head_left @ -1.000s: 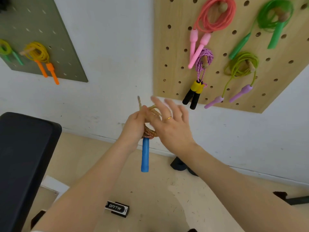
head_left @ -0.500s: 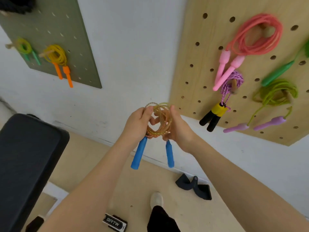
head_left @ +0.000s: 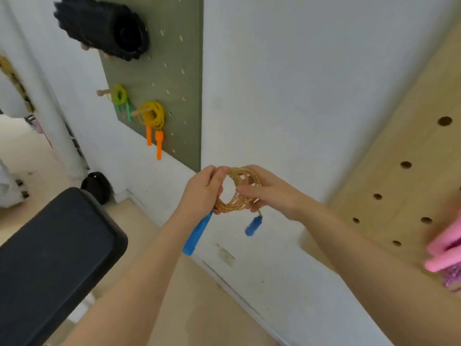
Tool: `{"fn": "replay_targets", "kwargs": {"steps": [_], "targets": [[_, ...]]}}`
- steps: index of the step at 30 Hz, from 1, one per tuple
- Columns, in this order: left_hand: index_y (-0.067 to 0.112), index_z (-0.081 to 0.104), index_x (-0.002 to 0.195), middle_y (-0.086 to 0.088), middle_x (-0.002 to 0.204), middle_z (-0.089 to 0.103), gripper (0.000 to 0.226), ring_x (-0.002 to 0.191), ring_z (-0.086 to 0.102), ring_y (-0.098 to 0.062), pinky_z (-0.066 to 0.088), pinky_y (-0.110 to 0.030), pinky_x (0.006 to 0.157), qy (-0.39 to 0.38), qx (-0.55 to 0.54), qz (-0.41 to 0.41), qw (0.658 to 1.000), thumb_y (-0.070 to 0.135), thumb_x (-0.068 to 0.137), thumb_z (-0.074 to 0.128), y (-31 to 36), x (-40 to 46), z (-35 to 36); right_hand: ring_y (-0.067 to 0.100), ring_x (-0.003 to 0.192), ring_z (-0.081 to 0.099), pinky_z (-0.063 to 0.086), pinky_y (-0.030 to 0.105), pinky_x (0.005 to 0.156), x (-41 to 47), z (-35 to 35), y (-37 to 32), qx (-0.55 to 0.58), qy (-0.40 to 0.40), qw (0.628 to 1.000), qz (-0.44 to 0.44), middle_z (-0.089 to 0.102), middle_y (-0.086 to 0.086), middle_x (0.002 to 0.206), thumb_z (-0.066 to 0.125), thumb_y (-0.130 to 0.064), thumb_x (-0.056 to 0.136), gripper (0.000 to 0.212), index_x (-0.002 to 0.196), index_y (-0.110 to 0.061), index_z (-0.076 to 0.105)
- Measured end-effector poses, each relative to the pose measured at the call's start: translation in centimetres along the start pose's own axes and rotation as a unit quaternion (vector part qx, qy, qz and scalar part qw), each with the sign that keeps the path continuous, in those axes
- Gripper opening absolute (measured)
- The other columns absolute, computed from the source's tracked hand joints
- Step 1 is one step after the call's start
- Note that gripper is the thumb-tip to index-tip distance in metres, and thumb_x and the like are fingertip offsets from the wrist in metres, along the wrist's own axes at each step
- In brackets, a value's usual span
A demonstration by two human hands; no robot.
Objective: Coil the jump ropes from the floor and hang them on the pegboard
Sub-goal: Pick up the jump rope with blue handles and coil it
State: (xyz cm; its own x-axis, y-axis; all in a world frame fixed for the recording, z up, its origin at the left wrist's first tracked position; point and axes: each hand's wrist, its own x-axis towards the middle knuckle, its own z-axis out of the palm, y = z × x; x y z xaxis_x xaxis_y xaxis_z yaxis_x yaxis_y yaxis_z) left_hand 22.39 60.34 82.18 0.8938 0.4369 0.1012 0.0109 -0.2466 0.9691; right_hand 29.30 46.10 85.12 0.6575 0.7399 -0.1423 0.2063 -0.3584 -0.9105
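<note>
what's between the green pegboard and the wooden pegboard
In the head view, bare white wall separates the green pegboard from the wooden pegboard.

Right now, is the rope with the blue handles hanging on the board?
No, both hands hold the coiled rope in front of the wall, its blue handles dangling.

Left hand [head_left: 203,189], right hand [head_left: 268,189] — curled, gripping

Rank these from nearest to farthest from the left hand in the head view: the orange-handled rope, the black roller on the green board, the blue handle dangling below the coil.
From the left hand:
1. Blue handle, just below and right of it, under the coil.
2. Orange-handled rope, up and left, hanging on the green board.
3. Black roller, farthest, at the top of that board.
</note>
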Motion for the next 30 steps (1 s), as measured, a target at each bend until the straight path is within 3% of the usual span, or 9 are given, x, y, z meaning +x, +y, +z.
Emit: {"fn": "replay_targets", "kwargs": {"steps": [4,8,13,19,22,26,30], "targets": [[0.012,0.057,0.084,0.001,0.058,0.047,0.027,0.046,0.044,-0.011,0.044,-0.026,0.041,0.044,0.014,0.006,0.999,0.032,0.096,0.043,-0.7,3.6,-1.5,0.012,0.073,0.059,0.050,0.025,0.058,4.6,0.5,-1.2,-0.058,0.033,0.996,-0.054,0.058,-0.007,0.095,0.061,-0.022,0.088,0.038,0.121,-0.029,0.043],[0.015,0.052,0.076,0.000,0.056,0.046,0.025,0.042,0.043,-0.012,0.044,-0.025,0.039,0.073,-0.006,0.013,0.997,0.030,0.095,0.047,-0.7,7.2,-3.2,0.008,0.072,0.058,0.052,0.023,0.058,8.9,0.4,-2.0,-0.083,0.079,0.988,-0.099,0.059,-0.007,0.089,0.065,-0.022,0.084,0.035,0.113,-0.030,0.048],[0.003,0.054,0.087,0.000,0.056,0.044,0.025,0.038,0.042,-0.004,0.041,-0.020,0.038,0.078,-0.052,0.049,0.994,0.025,0.096,0.047,-0.5,12.0,-4.7,0.008,0.072,0.055,0.050,0.025,0.063,13.8,-0.8,-3.6,-0.151,0.103,0.971,-0.152,0.055,-0.015,0.082,0.060,-0.016,0.085,0.033,0.114,-0.027,0.049],[0.021,0.055,0.077,0.011,0.051,0.046,0.023,0.044,0.041,-0.001,0.037,-0.015,0.042,0.078,-0.123,0.112,0.983,0.024,0.098,0.043,0.9,20.5,-8.9,-0.002,0.072,0.056,0.049,0.018,0.064,21.7,-1.8,-8.3,-0.146,0.171,0.945,-0.235,0.056,-0.021,0.082,0.055,-0.012,0.088,0.027,0.113,-0.023,0.055],[0.020,0.053,0.077,0.011,0.051,0.047,0.024,0.047,0.044,-0.002,0.040,-0.016,0.047,0.068,-0.142,0.155,0.975,0.021,0.099,0.041,2.4,25.1,-12.6,-0.003,0.077,0.056,0.049,0.017,0.070,26.3,-1.7,-12.1,-0.136,0.199,0.934,-0.265,0.058,-0.023,0.087,0.055,-0.011,0.089,0.027,0.113,-0.022,0.058],[0.018,0.054,0.085,0.010,0.061,0.052,0.020,0.055,0.059,-0.006,0.050,-0.029,0.062,0.027,-0.152,0.211,0.965,0.026,0.098,0.041,4.3,30.9,-18.7,-0.003,0.078,0.056,0.046,0.014,0.073,31.8,-0.9,-17.8,-0.150,0.246,0.906,-0.311,0.060,-0.017,0.089,0.057,-0.011,0.089,0.028,0.116,-0.018,0.057],[0.019,0.058,0.098,0.000,0.084,0.061,0.019,0.066,0.066,-0.010,0.056,-0.026,0.062,0.020,-0.189,0.290,0.938,0.025,0.092,0.041,5.9,35.1,-24.5,-0.001,0.070,0.055,0.043,0.015,0.066,35.8,0.4,-23.4,-0.166,0.288,0.869,-0.366,0.056,-0.020,0.085,0.059,-0.012,0.087,0.032,0.116,-0.016,0.046]]}}
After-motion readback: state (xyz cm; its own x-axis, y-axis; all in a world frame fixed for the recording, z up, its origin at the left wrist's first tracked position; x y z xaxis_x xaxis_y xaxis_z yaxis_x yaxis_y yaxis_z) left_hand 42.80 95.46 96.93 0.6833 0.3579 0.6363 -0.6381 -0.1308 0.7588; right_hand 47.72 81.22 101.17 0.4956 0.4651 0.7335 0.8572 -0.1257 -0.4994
